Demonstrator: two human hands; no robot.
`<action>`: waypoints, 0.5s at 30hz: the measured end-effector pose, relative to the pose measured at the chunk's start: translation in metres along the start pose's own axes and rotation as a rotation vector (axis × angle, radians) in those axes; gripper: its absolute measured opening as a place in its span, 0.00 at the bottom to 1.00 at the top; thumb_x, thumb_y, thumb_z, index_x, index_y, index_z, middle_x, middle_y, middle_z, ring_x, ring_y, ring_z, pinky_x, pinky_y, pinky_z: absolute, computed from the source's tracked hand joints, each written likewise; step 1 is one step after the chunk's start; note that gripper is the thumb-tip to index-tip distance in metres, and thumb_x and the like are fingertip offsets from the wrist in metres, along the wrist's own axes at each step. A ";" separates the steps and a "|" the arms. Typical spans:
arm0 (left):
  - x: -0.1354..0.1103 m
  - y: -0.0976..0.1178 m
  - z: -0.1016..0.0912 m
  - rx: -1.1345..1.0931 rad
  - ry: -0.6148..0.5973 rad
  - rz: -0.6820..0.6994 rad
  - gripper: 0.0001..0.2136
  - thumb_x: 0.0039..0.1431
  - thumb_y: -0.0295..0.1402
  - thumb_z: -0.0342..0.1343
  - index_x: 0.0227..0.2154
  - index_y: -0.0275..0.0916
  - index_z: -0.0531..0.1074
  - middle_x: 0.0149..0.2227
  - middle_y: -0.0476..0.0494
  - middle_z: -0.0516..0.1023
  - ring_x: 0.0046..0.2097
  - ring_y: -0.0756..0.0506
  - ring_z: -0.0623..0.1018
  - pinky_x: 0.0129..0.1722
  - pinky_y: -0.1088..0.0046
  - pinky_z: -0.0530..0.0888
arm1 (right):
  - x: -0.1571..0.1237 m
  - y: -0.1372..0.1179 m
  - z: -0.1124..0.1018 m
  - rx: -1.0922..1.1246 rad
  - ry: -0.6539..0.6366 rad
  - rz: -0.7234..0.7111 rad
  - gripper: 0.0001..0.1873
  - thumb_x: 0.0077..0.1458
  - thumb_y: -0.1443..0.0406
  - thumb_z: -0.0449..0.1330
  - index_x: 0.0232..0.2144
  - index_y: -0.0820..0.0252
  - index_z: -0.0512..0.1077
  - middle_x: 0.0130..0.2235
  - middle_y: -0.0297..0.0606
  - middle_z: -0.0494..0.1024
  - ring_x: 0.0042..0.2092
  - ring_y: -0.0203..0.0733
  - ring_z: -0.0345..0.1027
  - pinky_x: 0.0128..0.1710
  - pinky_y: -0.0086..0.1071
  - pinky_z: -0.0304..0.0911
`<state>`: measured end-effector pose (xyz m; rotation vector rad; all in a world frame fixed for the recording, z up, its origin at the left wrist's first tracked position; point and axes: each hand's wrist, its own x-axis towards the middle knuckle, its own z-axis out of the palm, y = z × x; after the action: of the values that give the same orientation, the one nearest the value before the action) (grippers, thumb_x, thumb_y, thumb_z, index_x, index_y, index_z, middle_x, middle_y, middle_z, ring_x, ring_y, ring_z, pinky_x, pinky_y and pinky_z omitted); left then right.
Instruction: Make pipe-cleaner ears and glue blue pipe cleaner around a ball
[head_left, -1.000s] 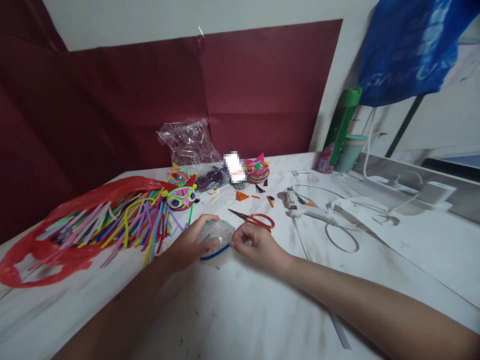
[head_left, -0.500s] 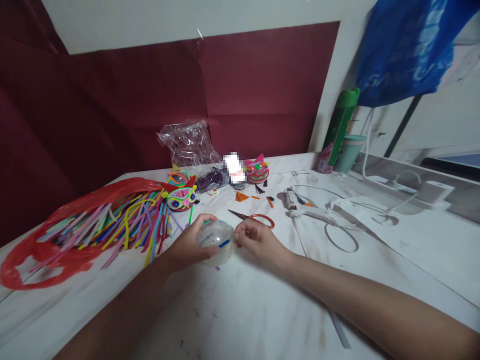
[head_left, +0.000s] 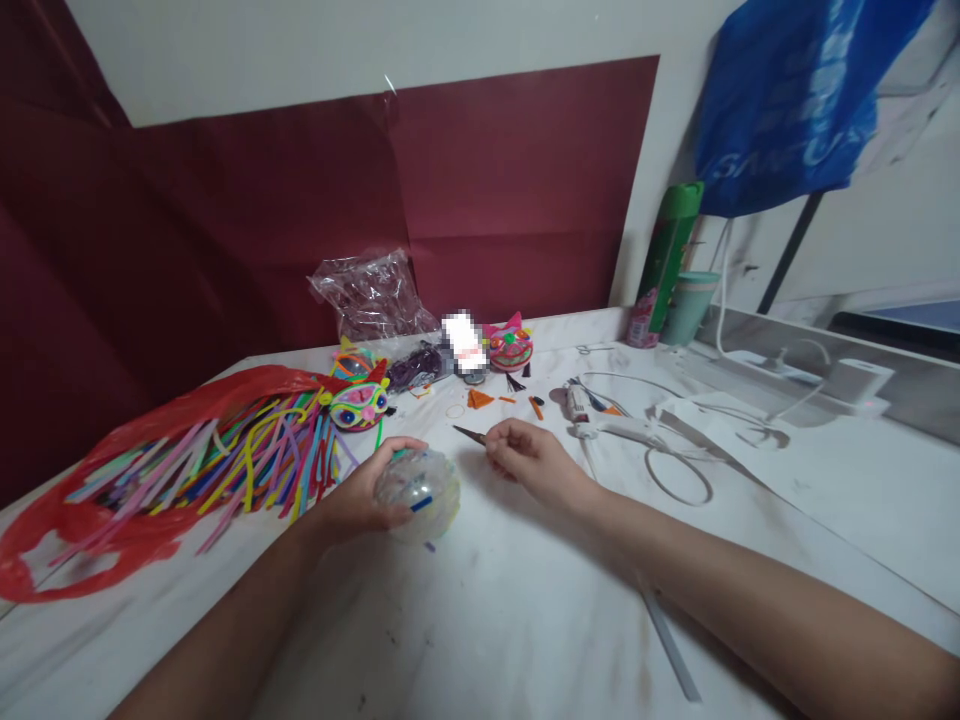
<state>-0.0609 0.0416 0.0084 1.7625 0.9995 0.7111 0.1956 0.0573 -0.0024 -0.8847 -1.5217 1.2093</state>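
My left hand is wrapped round the side of a clear, domed plastic piece with a blue strip and pale, cloudy edges. My right hand hovers to its right, apart from it, with fingers curled and pinched together. Whether anything is between those fingertips is too small to tell. Just behind the right hand lies a pair of scissors; its dark blade shows while the hand hides the orange handles. A decorated animal head with blue eyes sits beyond my left hand.
Colourful fuzzy sticks spill from a red plastic bag at left. A glue gun with its cable lies right. Farther back are a pink animal head, clear wrapping, orange scraps, and a green spray can.
My right hand has drawn away from the clear plastic piece to the right and now covers the scissors' handles. The left hand and the piece have shifted slightly left and down.
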 end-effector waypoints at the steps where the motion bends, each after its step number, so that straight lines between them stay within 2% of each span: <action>1: 0.000 -0.001 0.000 -0.001 -0.008 0.014 0.37 0.42 0.43 0.65 0.54 0.43 0.55 0.46 0.41 0.71 0.48 0.37 0.73 0.45 0.62 0.70 | 0.002 -0.004 -0.005 0.002 0.040 -0.003 0.10 0.46 0.59 0.61 0.28 0.59 0.67 0.24 0.30 0.69 0.25 0.34 0.63 0.27 0.30 0.60; 5: 0.002 -0.006 0.001 -0.011 -0.027 0.088 0.39 0.40 0.46 0.66 0.55 0.42 0.55 0.51 0.37 0.69 0.51 0.35 0.72 0.48 0.61 0.69 | 0.012 -0.018 -0.026 -0.035 0.202 -0.041 0.10 0.46 0.59 0.60 0.28 0.59 0.68 0.25 0.31 0.71 0.27 0.35 0.66 0.30 0.30 0.63; 8: 0.004 -0.007 0.000 0.020 -0.021 0.089 0.39 0.41 0.46 0.65 0.55 0.43 0.55 0.53 0.36 0.69 0.53 0.33 0.71 0.49 0.59 0.69 | 0.022 -0.022 -0.045 -0.096 0.312 -0.107 0.09 0.47 0.60 0.58 0.28 0.60 0.68 0.26 0.32 0.72 0.27 0.34 0.66 0.30 0.30 0.64; 11: 0.006 -0.007 -0.004 0.078 0.040 0.084 0.36 0.42 0.45 0.64 0.54 0.44 0.57 0.52 0.38 0.70 0.52 0.32 0.72 0.49 0.58 0.69 | 0.034 -0.016 -0.064 -0.237 0.391 -0.130 0.10 0.49 0.59 0.54 0.29 0.60 0.67 0.25 0.32 0.71 0.26 0.34 0.66 0.27 0.29 0.64; 15: 0.010 -0.011 -0.005 0.111 0.108 0.075 0.34 0.40 0.47 0.63 0.51 0.45 0.60 0.48 0.40 0.74 0.48 0.33 0.75 0.45 0.60 0.72 | 0.048 -0.006 -0.090 -0.431 0.429 -0.108 0.08 0.49 0.61 0.54 0.28 0.60 0.68 0.24 0.33 0.72 0.25 0.36 0.67 0.25 0.28 0.63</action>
<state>-0.0634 0.0548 0.0008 1.8822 1.0668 0.8193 0.2690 0.1243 0.0183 -1.2351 -1.4677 0.5661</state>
